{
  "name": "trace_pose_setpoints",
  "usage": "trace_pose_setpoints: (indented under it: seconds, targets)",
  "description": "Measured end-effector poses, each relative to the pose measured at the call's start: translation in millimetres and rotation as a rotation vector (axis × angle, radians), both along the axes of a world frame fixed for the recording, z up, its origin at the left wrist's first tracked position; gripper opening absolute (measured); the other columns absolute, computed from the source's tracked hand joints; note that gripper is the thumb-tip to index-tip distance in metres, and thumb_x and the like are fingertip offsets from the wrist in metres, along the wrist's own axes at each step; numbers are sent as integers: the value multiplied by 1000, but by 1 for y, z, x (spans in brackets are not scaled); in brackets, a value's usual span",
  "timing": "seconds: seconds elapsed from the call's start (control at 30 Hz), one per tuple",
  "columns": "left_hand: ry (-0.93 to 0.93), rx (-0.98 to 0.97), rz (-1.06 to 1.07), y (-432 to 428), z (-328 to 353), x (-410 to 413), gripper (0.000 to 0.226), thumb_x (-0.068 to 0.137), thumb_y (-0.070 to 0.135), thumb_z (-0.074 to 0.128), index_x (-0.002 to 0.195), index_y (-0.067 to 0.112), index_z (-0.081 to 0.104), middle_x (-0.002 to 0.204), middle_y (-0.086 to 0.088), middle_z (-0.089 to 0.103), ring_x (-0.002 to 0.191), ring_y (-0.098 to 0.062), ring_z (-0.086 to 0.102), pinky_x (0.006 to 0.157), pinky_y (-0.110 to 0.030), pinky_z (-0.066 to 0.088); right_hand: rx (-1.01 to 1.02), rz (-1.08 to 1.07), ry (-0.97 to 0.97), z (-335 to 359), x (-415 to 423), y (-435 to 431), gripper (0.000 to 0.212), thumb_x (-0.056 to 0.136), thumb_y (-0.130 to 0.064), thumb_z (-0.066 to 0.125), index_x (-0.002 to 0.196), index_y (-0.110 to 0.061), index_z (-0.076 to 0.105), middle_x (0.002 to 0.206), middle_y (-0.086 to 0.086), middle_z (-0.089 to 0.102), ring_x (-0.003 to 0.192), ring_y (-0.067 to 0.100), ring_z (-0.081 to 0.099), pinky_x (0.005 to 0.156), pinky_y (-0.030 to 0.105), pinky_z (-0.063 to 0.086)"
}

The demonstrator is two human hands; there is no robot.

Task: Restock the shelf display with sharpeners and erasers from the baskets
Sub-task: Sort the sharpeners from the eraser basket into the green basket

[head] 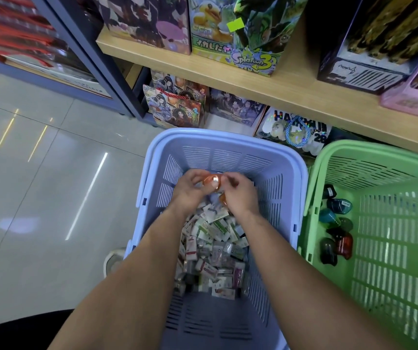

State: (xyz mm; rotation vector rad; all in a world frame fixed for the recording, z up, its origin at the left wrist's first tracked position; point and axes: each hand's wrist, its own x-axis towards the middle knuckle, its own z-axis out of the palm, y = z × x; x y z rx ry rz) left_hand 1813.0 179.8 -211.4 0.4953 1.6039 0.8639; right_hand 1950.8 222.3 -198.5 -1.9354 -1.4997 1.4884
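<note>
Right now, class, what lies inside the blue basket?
Small wrapped erasers heap in the blue basket; left hand and right hand pinch an orange sharpener above them. Anything beneath hands and heap is covered.

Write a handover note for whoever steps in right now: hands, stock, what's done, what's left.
Hands: the left hand and right hand together pinch one orange sharpener over the far end of the blue basket.
Stock: erasers are piled in the blue basket. Dark sharpeners lie along the left wall of the green basket.
Done: one sharpener picked. No sharpeners or erasers show on the wooden shelf in view.
Left: probably shelve this sharpener, then work through both baskets.
</note>
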Motion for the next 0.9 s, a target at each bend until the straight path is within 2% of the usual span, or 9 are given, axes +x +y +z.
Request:
trace_pose_setpoints:
  seconds: [0.13, 0.27, 0.37, 0.47, 0.53, 0.63, 0.77, 0.83, 0.9]
  targets:
    - [-156, 84, 21, 15, 29, 7, 32, 87, 10, 78, 118, 13, 71, 115, -4, 75, 100, -23, 73, 78, -31, 58, -20, -20, 178, 31, 5, 10, 22, 100, -48, 55, 109, -31, 67, 99, -14, 69, 95, 6, 65, 78, 20, 49]
    - [-309, 42, 63, 26, 51, 16, 25, 99, 11, 58, 120, 11, 71, 109, -8, 76, 96, -27, 74, 76, -25, 59, 46, 13, 154, 75, 23, 16, 22, 95, -46, 65, 106, -27, 64, 97, -14, 68, 89, 6, 67, 58, 10, 45]
    - [124, 83, -68, 28, 34, 36, 25, 95, 4, 58, 117, 3, 70, 99, -7, 72, 89, -23, 68, 64, -13, 52, 175, 23, 188, 122, 49, 13, 21, 92, -43, 70, 109, -32, 63, 99, -14, 67, 81, 2, 67, 61, 17, 52]
    - [359, 75, -399, 27, 10, 66, 33, 85, 22, 68, 117, 20, 71, 105, 1, 73, 97, -22, 69, 85, -36, 59, 334, -62, 149, 153, 85, 11, 28, 90, -38, 73, 115, -37, 62, 102, -15, 65, 78, -4, 64, 63, 16, 53]
    - [507, 138, -617, 26, -5, 83, 44, 83, 39, 68, 126, 31, 66, 126, 3, 68, 114, -24, 60, 97, -42, 53, 374, -164, 121, 151, 106, 12, 36, 90, -31, 75, 123, -33, 61, 103, -12, 64, 72, -3, 62, 59, 11, 49]
    - [864, 207, -907, 18, -17, 90, 63, 89, 52, 63, 147, 36, 46, 152, 10, 44, 127, -33, 37, 106, -44, 39, 401, -183, 15, 131, 123, 8, 38, 87, -32, 78, 121, -33, 62, 104, -11, 65, 88, 6, 62, 71, 9, 44]
    - [969, 121, -1114, 12, -14, 69, 74, 87, 58, 62, 152, 40, 31, 156, 10, 32, 132, -30, 33, 109, -47, 33, 440, -157, 32, 115, 126, 2, 37, 86, -39, 78, 116, -44, 58, 114, -6, 65, 99, 13, 61, 79, 19, 48]
    - [1006, 84, -1162, 4, -7, 50, 66, 88, 57, 64, 146, 41, 39, 152, 10, 38, 135, -28, 33, 113, -48, 30, 434, -136, 24, 114, 125, 2, 38, 86, -38, 78, 119, -41, 59, 120, 0, 61, 104, 13, 60, 77, 11, 49]
    - [1025, 53, -1156, -7, -1, 30, 43, 89, 60, 56, 128, 42, 54, 144, 9, 46, 131, -27, 36, 111, -48, 32, 429, -118, -15, 115, 125, 4, 42, 86, -35, 79, 124, -33, 61, 123, 4, 58, 102, -1, 58, 74, 3, 45]
